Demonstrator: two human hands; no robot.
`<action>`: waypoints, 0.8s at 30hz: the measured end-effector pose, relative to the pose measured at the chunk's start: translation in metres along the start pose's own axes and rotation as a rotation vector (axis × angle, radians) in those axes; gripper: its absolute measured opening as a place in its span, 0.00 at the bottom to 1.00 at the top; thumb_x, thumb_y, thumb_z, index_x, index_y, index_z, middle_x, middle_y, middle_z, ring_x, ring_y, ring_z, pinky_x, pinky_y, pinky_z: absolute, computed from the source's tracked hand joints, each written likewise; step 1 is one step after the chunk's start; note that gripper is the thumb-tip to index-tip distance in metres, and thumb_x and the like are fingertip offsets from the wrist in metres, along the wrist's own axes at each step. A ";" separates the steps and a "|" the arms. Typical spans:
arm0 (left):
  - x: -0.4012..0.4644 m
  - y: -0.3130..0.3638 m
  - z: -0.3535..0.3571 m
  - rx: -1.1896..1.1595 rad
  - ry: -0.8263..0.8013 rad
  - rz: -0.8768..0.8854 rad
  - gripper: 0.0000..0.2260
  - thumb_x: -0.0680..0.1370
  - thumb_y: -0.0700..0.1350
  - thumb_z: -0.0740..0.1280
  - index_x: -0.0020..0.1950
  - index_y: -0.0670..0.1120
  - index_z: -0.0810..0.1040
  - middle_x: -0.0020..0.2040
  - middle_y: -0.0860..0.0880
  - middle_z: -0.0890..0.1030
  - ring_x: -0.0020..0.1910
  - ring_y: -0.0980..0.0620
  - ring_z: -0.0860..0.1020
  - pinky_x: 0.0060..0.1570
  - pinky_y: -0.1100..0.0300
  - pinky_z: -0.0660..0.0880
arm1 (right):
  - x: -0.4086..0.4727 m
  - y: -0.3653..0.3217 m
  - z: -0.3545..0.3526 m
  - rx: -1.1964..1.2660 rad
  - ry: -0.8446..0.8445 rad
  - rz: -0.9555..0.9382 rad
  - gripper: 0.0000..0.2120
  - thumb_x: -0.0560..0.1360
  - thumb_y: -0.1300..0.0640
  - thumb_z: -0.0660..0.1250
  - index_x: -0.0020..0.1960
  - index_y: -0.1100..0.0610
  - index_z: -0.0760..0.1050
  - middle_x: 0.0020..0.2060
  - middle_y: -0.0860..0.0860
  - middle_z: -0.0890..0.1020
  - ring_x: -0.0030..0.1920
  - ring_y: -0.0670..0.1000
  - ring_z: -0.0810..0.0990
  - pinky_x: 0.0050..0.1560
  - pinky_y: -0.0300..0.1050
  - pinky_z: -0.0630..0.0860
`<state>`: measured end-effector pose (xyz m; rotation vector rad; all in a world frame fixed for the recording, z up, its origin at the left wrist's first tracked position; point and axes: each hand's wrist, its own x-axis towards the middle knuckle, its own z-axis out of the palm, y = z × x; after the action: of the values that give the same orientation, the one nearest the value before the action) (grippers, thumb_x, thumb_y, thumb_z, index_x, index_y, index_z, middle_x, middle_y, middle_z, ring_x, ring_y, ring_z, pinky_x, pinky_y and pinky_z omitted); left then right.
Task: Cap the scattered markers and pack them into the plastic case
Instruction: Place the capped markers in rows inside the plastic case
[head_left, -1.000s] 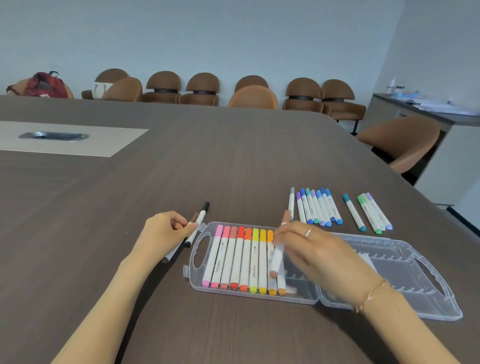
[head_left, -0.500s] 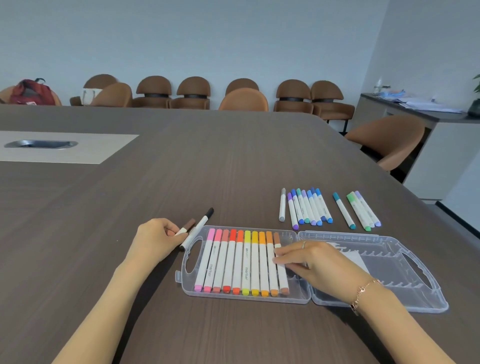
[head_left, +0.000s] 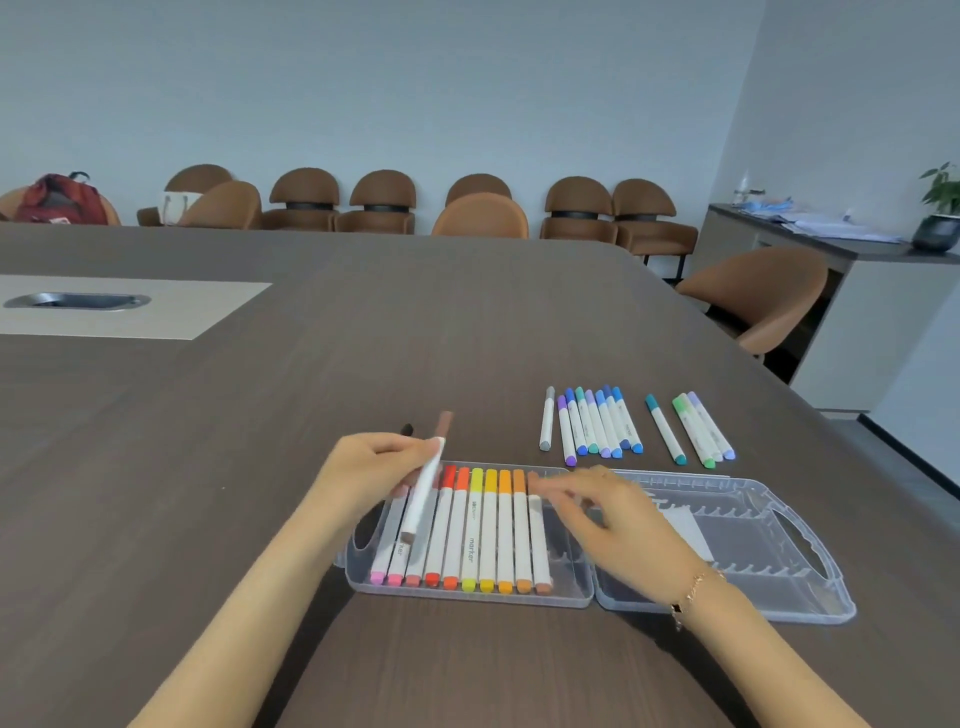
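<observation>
Our left hand (head_left: 374, 475) pinches a brown marker (head_left: 427, 483) over the plastic case (head_left: 582, 592), ready for the next slot; our right hand (head_left: 618, 519) hovers, fingers loose.

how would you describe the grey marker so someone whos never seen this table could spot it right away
Start at the clear case lying open on the dark table, then look just beyond it to the cluster of blue and purple markers. The grey marker lies at that cluster's left end, slightly apart. It alone there has grey ends; its neighbours' are purple, blue or teal.
</observation>
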<state>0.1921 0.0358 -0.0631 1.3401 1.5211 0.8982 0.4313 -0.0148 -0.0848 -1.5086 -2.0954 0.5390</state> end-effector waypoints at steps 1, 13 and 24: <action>-0.002 0.005 0.016 -0.016 -0.041 0.014 0.08 0.73 0.52 0.71 0.45 0.48 0.84 0.40 0.49 0.84 0.41 0.54 0.81 0.42 0.63 0.78 | 0.004 -0.004 0.001 0.156 0.096 0.059 0.15 0.78 0.45 0.58 0.63 0.41 0.72 0.52 0.35 0.78 0.51 0.36 0.75 0.56 0.35 0.75; 0.001 0.016 0.060 0.055 -0.095 0.198 0.06 0.76 0.43 0.69 0.45 0.43 0.84 0.38 0.46 0.85 0.37 0.53 0.83 0.38 0.66 0.80 | 0.011 0.000 0.005 0.392 0.186 0.272 0.25 0.76 0.57 0.66 0.70 0.47 0.63 0.30 0.49 0.77 0.31 0.43 0.75 0.40 0.33 0.77; 0.048 -0.040 -0.015 0.468 0.292 0.064 0.07 0.76 0.48 0.69 0.48 0.45 0.81 0.40 0.51 0.79 0.37 0.57 0.74 0.35 0.65 0.69 | 0.014 0.007 0.024 0.026 0.111 0.176 0.15 0.79 0.54 0.61 0.63 0.45 0.64 0.35 0.53 0.78 0.37 0.50 0.78 0.38 0.41 0.77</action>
<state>0.1634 0.0781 -0.1024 1.6470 2.0125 0.8338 0.4181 0.0005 -0.1060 -1.6787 -1.8765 0.5316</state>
